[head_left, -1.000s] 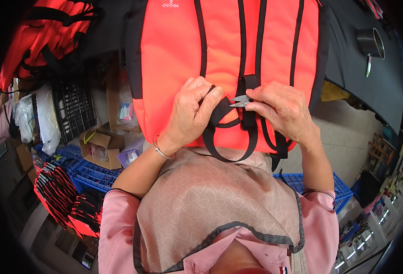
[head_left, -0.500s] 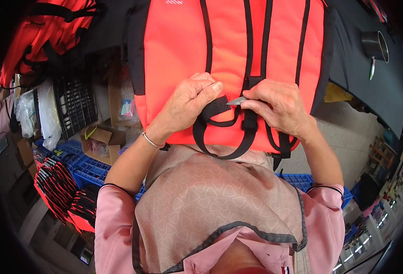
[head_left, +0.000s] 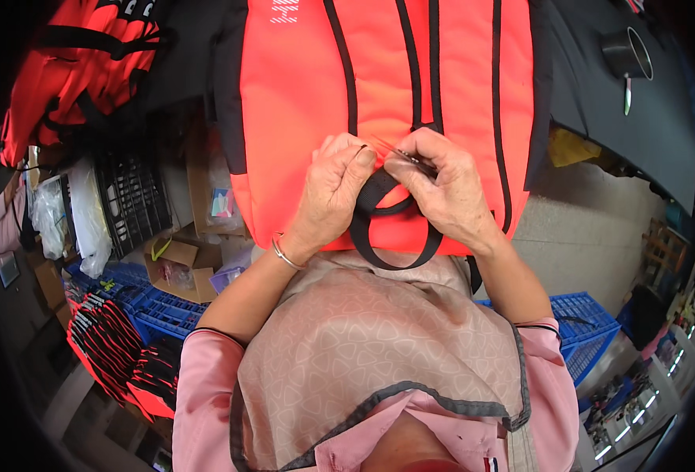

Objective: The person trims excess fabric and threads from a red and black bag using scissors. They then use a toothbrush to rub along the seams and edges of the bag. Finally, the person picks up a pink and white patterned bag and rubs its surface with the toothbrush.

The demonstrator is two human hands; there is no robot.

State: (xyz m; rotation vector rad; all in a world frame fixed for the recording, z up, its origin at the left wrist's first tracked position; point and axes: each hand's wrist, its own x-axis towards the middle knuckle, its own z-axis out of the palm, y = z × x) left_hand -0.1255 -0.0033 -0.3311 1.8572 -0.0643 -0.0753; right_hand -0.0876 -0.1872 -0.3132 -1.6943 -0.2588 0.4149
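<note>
A bright orange-red backpack (head_left: 292, 102) with black trim lies before me, its strap side up. My left hand (head_left: 335, 181) is closed at the loose end of a black webbing strap (head_left: 372, 191), thumb pressed to the forefinger with a dark bit at their tips. Beside it, my right hand (head_left: 442, 177) grips small thread snips (head_left: 416, 163), a dark metal tool whose thin point slants up toward my left fingertips. The strap curves down in a loop (head_left: 394, 263) over the bag's lower edge. My right hand hides part of the straps.
More orange-red bags (head_left: 72, 79) lie at the far left. A dark metal pot (head_left: 626, 53) stands on the black table (head_left: 591, 86) at right. Blue plastic crates (head_left: 583, 322) flank me, with an open cardboard box (head_left: 186, 271) and stacked red-black pieces (head_left: 107, 346) on the left.
The snips' point has swung off the strap end and now angles upward near my left fingers. My right hand has shifted left, closer to my left hand. The view has shifted slightly.
</note>
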